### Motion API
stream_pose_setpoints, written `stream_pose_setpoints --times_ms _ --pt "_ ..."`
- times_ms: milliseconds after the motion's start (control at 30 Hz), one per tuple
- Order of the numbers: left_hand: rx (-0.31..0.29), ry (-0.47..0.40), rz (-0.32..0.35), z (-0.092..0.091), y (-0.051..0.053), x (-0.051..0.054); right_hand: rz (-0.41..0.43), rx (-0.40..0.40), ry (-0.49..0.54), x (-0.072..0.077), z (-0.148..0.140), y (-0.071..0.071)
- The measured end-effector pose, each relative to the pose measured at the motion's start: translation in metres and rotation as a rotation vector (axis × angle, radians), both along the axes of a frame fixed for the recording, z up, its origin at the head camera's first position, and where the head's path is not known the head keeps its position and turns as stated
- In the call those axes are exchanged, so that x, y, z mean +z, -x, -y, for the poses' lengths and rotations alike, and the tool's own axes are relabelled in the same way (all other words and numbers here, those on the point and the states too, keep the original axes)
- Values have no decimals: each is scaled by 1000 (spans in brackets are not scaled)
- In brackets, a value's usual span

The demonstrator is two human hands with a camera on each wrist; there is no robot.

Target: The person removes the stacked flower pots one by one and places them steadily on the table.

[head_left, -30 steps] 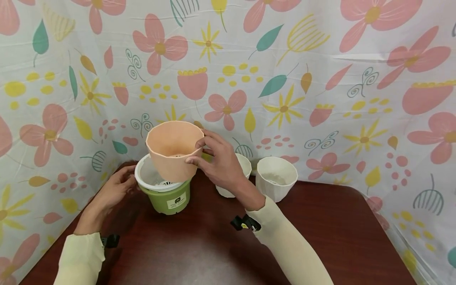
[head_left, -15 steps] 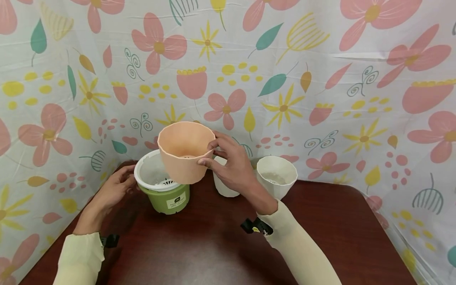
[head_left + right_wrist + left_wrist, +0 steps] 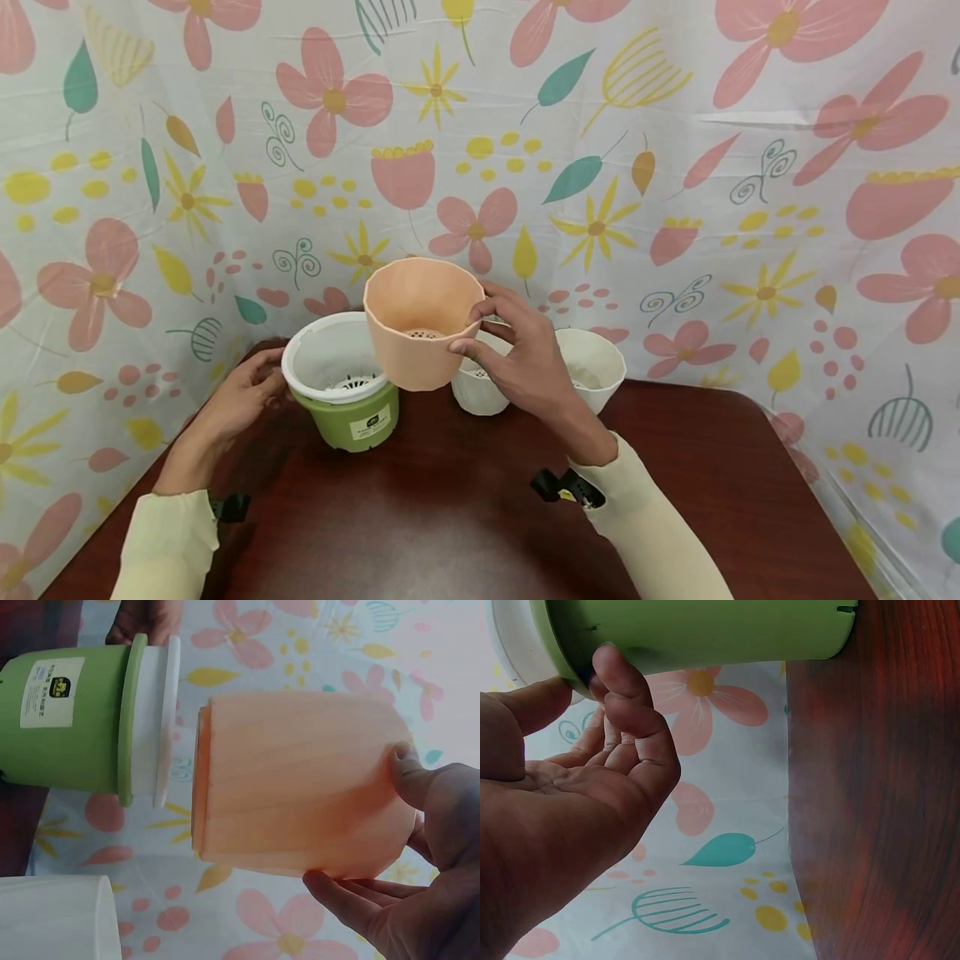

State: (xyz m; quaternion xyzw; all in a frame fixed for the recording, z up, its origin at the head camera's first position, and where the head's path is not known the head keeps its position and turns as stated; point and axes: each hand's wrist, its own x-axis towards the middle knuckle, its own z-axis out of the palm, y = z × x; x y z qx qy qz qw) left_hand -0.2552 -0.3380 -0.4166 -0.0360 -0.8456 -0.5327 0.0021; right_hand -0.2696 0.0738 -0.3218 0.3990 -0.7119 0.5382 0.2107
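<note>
My right hand (image 3: pixel 525 354) grips a peach-coloured flowerpot (image 3: pixel 416 358) by the right side of its rim, holding it above the table; holes show in its bottom. Just left of it stands a green flowerpot (image 3: pixel 352 421) with a paper label and a white slotted inner pot (image 3: pixel 318 354) nested inside. My left hand (image 3: pixel 243 400) holds this pair at the left rim. Up close in the left wrist view, the thumb touches the rim and a curled finger (image 3: pixel 622 679) meets the green wall under it. Some left fingers are hidden in the head view.
Two white flowerpots stand at the back of the dark wooden table (image 3: pixel 420 517): one (image 3: pixel 480 392) partly behind the peach pot and right hand, the other (image 3: pixel 596 358) farther right. A flower-patterned curtain (image 3: pixel 465 125) hangs along the back and sides.
My right hand has carried the peach flowerpot to the right, from over the white inner pot to beside it, uncovering more of that pot's inside. The left hand stays at the green pot.
</note>
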Motion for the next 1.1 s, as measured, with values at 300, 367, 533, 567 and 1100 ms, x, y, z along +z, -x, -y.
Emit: stream_pose_setpoints --times_ms 300,367,533,567,1100 --pt "6 0 7 -3 -2 4 6 -7 6 -11 -17 0" --pt "6 2 11 -4 -2 4 13 -14 8 -13 -24 -2" --pt "2 4 9 -5 1 3 6 -39 23 -16 -40 -6" --pt "3 6 8 -5 1 3 3 -46 24 -16 -42 -6" --pt "12 1 17 -3 -2 1 49 -36 73 -27 -69 -19"
